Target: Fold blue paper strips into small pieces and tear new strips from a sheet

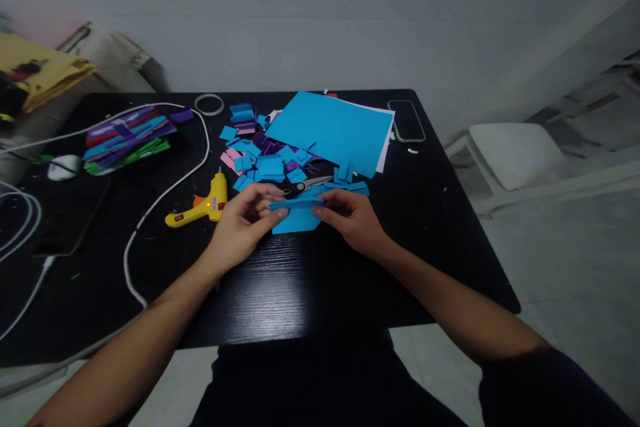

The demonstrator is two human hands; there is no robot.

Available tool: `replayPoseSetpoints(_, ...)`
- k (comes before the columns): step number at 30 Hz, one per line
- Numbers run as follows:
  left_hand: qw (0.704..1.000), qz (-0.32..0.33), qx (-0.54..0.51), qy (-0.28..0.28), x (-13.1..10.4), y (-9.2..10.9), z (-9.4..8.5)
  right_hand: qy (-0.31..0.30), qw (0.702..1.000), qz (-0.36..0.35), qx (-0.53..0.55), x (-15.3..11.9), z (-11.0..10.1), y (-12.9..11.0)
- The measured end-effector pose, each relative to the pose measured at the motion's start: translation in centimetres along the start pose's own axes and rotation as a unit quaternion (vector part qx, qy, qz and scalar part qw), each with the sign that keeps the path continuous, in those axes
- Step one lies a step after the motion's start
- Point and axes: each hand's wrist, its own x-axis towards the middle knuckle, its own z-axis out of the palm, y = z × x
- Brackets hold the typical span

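Left hand [245, 219]: thumb and fingertips pinching the left end of a folded blue paper [295, 219]. Right hand [354, 219]: thumb and forefinger pinching its right end. The folded blue paper sits between the two hands, near the middle of the table, its fold along the top and a flat part below; whether it is one piece or two is hard to tell in this dim light.

Scissors [320, 181], just beyond the paper, partly covered. Cut blue pieces [270, 167], heaped behind, with pink and purple ones among them. Large blue sheet [333, 130], lying over a white sheet [383, 155]. Phone [407, 121], dark screen up, near the far right corner. Yellow glue gun [216, 197], lying left of the left hand, a small orange light on its body. Tape roll [209, 105], flat near the far edge. Bundle of coloured strips [125, 137], at left. White cable [165, 191], looping between bundle and glue gun. Black table [360, 293], beneath all.
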Motion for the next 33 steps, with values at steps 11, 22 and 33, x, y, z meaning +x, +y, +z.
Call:
replayPoseSetpoints(11,0.997,-0.047,-0.035,0.040,0.17,-0.09,0.27,-0.001,1.000,-0.006,0.009,-0.01,0.08,-0.06)
replayPoseSetpoints(22,0.997,0.017,0.033,0.062,-0.26,0.28,0.89,0.038,0.999,-0.005,-0.022,-0.29,0.35,-0.36)
replayPoseSetpoints(33,0.991,0.073,0.086,0.071,-0.72,0.33,0.59,0.019,0.994,-0.080,-0.076,-0.74,0.50,-0.73)
